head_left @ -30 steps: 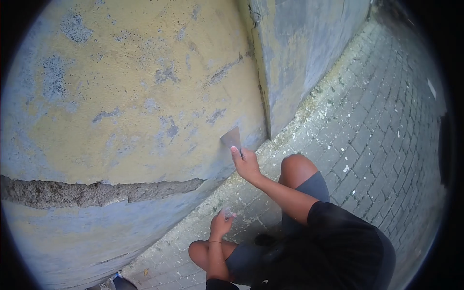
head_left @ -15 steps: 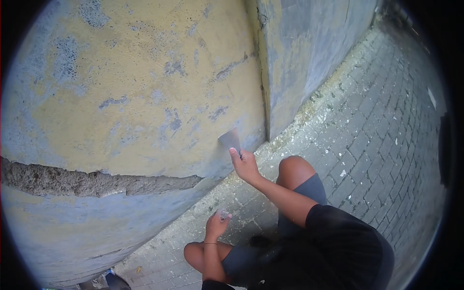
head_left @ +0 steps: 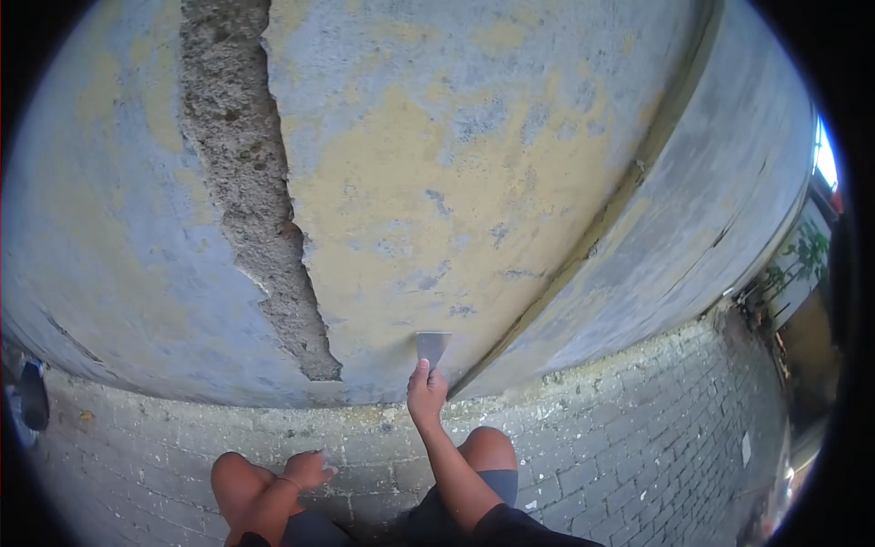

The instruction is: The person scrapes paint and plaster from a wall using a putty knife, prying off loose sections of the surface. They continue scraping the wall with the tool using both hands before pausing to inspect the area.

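Observation:
My right hand [head_left: 427, 397] is closed round the handle of a putty knife [head_left: 433, 345], thumb laid along it. The wide metal blade points up, its edge at the low part of a wall [head_left: 392, 219] with worn yellow and blue-grey paint. Lower left, my left hand [head_left: 306, 469] is closed beside my left knee, away from the wall. Something small and pale shows at its fingertips, too small to name.
A broken strip of bare rough masonry [head_left: 241, 146] runs down the wall left of the blade. On the right stands a projecting wall edge [head_left: 629, 182]. Brick paving [head_left: 583, 456] with pale flakes lies below. A dark object [head_left: 34, 397] is at far left, plants [head_left: 807, 255] at far right.
My view has turned and tilted up, so the wall's crack now looks steep. The putty knife stays in my right hand low on the wall; my left hand remains by the knee.

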Available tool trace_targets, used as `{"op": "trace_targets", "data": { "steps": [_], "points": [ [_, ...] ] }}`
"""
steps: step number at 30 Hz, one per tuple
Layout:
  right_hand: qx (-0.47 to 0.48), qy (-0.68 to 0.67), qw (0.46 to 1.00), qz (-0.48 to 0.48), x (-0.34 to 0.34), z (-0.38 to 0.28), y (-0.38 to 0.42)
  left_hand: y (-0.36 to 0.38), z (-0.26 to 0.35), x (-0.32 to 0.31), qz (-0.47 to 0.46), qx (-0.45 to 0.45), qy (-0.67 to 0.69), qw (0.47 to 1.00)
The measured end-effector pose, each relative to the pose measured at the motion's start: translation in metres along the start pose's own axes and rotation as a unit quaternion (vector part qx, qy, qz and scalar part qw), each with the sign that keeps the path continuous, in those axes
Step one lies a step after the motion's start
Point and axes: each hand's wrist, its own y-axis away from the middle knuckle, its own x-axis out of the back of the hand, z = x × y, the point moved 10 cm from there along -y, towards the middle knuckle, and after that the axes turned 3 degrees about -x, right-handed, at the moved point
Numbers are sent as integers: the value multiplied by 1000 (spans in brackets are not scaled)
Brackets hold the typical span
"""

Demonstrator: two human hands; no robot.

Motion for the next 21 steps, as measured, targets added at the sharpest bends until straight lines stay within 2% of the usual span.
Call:
{"op": "trace_targets", "data": {
  "steps": [2,4,5,7,8,9,10,12,13,14,15,17,18,19,20,21],
  "points": [
    [19,-15,1000,-20,0,3,0,-2,16,5,1,-32,-8,999],
    [-17,-24,1000,-3,0,43,-4,21,60,46,-136,-142,-167,966],
    [-10,-19,1000,4,-3,39,-6,29,77,77,-133,-152,-169,965],
    [-33,-50,998,-6,-3,23,1,45,130,147,-19,-216,-181,959],
    [-34,-30,999,-16,0,12,-3,56,153,167,-13,-255,-175,951],
    [-21,-64,998,-5,7,-2,-7,64,170,182,-6,-285,-162,945],
    [-22,-100,995,-5,9,-6,-1,66,182,184,-38,-293,-172,940],
    [-157,-57,985,-37,12,14,8,69,192,160,-105,-313,-196,923],
    [-194,-52,979,-28,8,27,6,56,192,131,-143,-330,-237,902],
    [-240,-47,970,-2,14,49,19,42,195,108,-135,-352,-245,893],
    [-255,-42,966,-12,14,59,23,29,195,83,-131,-382,-267,875],
    [-249,-49,967,9,18,68,21,-1,187,44,-94,-339,-265,898],
    [-254,-73,964,43,21,73,24,7,188,15,-118,-353,-292,881],
    [-199,-62,977,32,20,67,16,9,186,27,16,-323,-135,937],
    [-146,-42,988,28,23,60,10,10,169,50,139,-281,36,949],
    [-141,-40,989,35,25,49,10,13,172,41,101,-312,18,945]
  ]
}}
